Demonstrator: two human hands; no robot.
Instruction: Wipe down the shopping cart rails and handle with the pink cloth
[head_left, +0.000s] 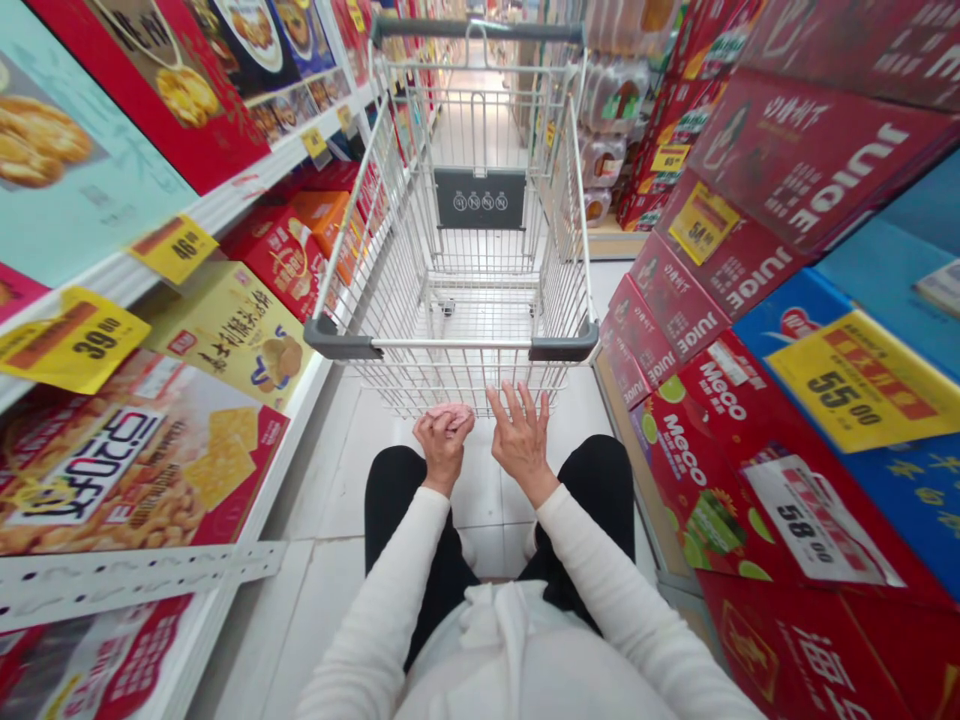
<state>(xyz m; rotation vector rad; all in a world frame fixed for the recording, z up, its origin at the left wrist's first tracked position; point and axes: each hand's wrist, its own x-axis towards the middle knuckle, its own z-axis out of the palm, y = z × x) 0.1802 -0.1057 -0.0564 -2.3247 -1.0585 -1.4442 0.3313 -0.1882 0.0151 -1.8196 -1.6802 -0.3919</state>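
Note:
My left hand is closed around a small pink thing, held just below the handle of a wire shopping cart. My right hand is beside it with fingers spread and holds nothing, its fingertips just short of the cart's handle bar. The cart basket in front of me has nothing in it. Both arms wear white sleeves.
The cart fills a narrow store aisle with a pale tiled floor. Shelves of boxed biscuits with yellow price tags line the left. Stacked red juice cartons and blue boxes crowd the right side.

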